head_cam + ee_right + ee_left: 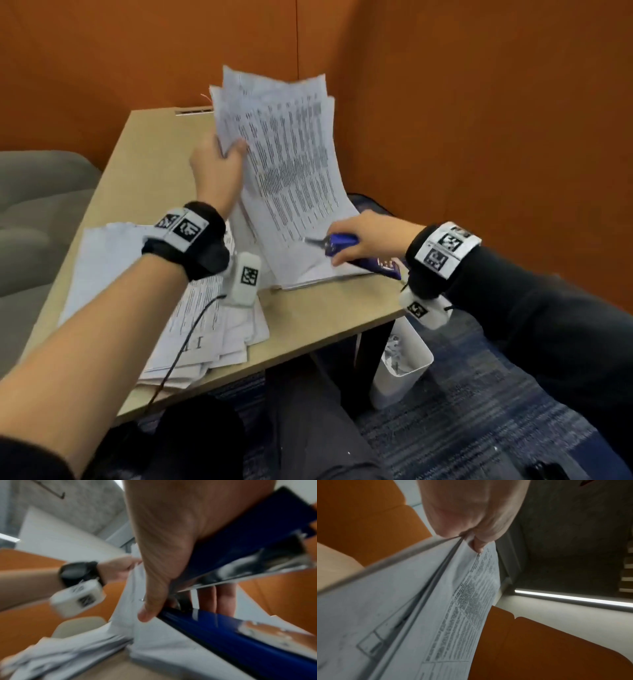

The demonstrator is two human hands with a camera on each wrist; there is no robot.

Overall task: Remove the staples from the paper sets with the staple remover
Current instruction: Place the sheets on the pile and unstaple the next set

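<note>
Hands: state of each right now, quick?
Left hand: closed, pinching the lifted paper set at its edge.
Right hand: closed, gripping the blue staple remover over the stack.

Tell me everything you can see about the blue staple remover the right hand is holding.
The staple remover is a long tool with a glossy blue plastic body and a shiny metal nose at its front end. The right hand holds it in its grip, thumb on one side and fingers wrapped round the other. It lies nearly level, low over the paper stack near the table's right edge, its nose pointing left at the lower corner of the paper set that the left hand lifts. Whether the nose touches the paper is blurred.
</note>
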